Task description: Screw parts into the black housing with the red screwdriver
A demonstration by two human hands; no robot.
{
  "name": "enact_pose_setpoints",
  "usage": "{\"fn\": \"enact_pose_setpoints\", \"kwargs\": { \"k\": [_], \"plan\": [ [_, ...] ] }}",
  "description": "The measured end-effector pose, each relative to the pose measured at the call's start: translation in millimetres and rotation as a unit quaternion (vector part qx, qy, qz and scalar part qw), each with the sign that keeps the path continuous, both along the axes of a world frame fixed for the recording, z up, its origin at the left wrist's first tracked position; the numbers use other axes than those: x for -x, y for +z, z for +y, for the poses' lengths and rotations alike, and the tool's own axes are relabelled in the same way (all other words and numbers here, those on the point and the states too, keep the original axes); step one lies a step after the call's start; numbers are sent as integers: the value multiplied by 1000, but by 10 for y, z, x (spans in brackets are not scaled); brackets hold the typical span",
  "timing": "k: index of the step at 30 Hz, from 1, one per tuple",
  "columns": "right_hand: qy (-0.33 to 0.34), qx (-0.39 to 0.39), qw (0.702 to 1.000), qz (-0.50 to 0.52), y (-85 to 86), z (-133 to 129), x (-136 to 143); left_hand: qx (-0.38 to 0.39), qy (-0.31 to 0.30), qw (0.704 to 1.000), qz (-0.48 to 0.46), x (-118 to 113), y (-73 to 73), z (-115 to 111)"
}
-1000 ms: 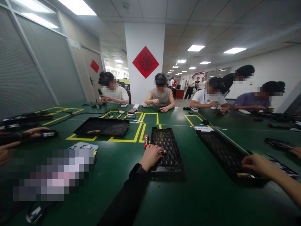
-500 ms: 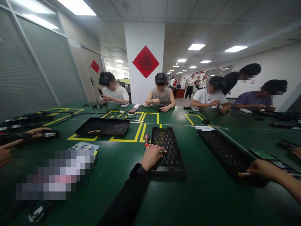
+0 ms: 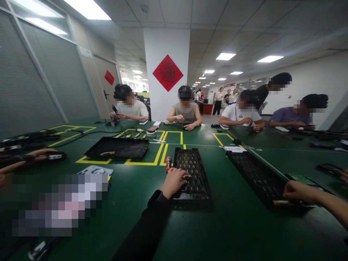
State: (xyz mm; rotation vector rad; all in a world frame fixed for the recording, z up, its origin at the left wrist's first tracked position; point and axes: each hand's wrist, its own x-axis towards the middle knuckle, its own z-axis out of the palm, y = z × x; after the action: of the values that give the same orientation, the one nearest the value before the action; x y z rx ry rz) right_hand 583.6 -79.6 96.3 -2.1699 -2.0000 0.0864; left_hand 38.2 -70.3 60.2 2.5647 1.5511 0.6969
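Observation:
My left hand (image 3: 175, 181), in a black sleeve with a dark watch at the wrist, reaches over the left side of a black slotted tray (image 3: 202, 181). Its fingers are bent together around a small pale piece (image 3: 187, 176), which mostly hides under them; its kind is too small to make out. Rows of small shiny bits show in the tray's slots. Just beyond the hand, a red-and-black screwdriver handle (image 3: 168, 162) rests against the tray's left edge. My right hand is out of the picture.
At right, another person's hand (image 3: 301, 192) works at a second slotted tray (image 3: 252, 174). A wide black tray (image 3: 116, 148) lies front left, near a blurred-out object (image 3: 62, 206). A neighbour's hand (image 3: 40, 155) is at far left. Several people sit across the green table (image 3: 130, 210).
The whole view has shifted slightly. My left hand stays over the tray's left side with the pale piece. The neighbour's hand at right has moved slightly at its tray.

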Motion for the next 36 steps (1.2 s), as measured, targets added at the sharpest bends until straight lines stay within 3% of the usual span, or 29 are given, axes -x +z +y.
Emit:
{"fn": "enact_pose_setpoints", "kwargs": {
  "k": [2, 3, 10, 16, 21, 28, 36],
  "plan": [
    [50, 131, 989, 47, 21, 47, 54, 7, 3, 1000, 0, -4, 4, -2],
    [51, 151, 986, 54, 19, 76, 91, 9, 5, 1000, 0, -7, 7, -4],
    [73, 74, 989, 107, -69, 130, 321, 11, -2, 1000, -9, -16, 17, -7],
    [96, 233, 955, 158, 97, -178, 335, 11, 3, 1000, -15, -26, 1, 11],
    [117, 180, 973, 89, 96, -295, 282, 9, 1, 1000, -16, -18, -5, 3],
    [171, 195, 958, 123, 64, -264, 319, 7, 6, 1000, -14, -10, 20, -20],
    [145, 95, 981, 84, -74, -339, 214, 6, -5, 999, -36, -16, 24, -11]
  ]
}}
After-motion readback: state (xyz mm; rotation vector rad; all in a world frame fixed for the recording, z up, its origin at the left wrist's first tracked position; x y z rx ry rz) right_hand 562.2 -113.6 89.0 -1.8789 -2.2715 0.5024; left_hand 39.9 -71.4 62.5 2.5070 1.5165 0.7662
